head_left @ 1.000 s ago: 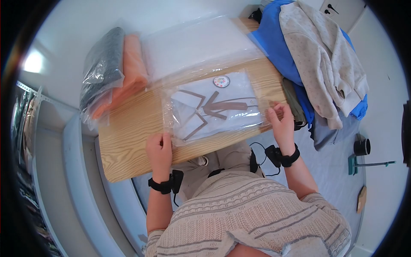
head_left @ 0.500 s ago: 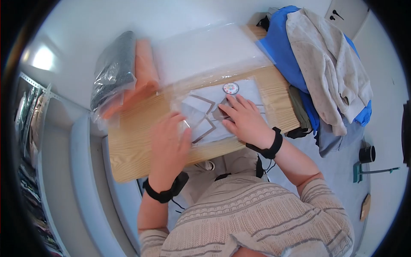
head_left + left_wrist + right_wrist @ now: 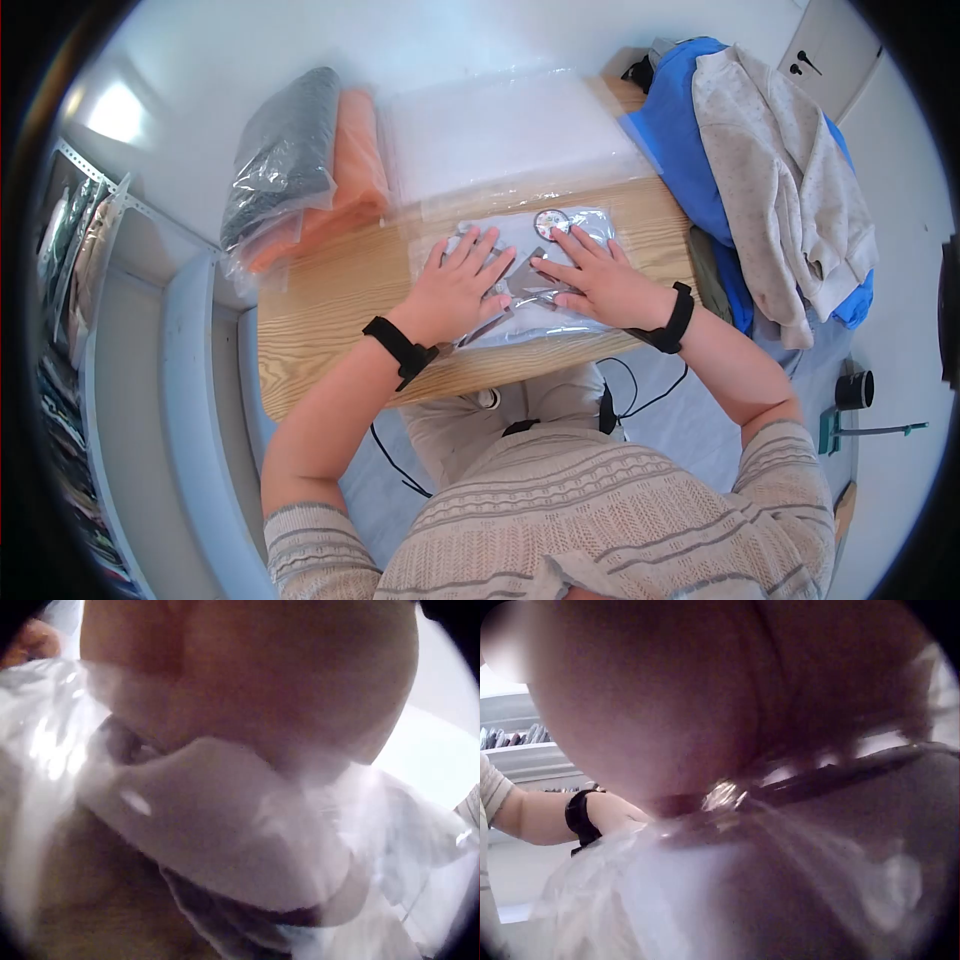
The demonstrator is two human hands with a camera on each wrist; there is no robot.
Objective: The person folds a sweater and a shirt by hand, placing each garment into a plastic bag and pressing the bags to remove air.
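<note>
A folded white shirt with brown-trimmed collar (image 3: 520, 325) lies inside a clear plastic bag on the wooden table (image 3: 330, 335). My left hand (image 3: 455, 285) rests flat with spread fingers on the bag's left part, over the collar. On the right part my right hand (image 3: 610, 285) presses down, its fingers also spread, fingertips right below a round badge (image 3: 551, 224). In the left wrist view the clear film (image 3: 56, 750) and white cloth (image 3: 232, 825) bulge up under the palm. The right wrist view shows the palm close against shiny film (image 3: 615, 877).
Bagged grey (image 3: 285, 150) and orange (image 3: 355, 160) garments are stacked at the back left. Flat clear bags (image 3: 510, 130) lie along the back. A cream sweatshirt (image 3: 770, 170) and blue clothing (image 3: 670, 150) hang over the table's right end. Shelves (image 3: 190, 330) stand at the left.
Both hands have left the bag's front corners and moved inward onto its top. The right hand landed first; the left followed and now lies flat too. The head view has shifted slightly.
</note>
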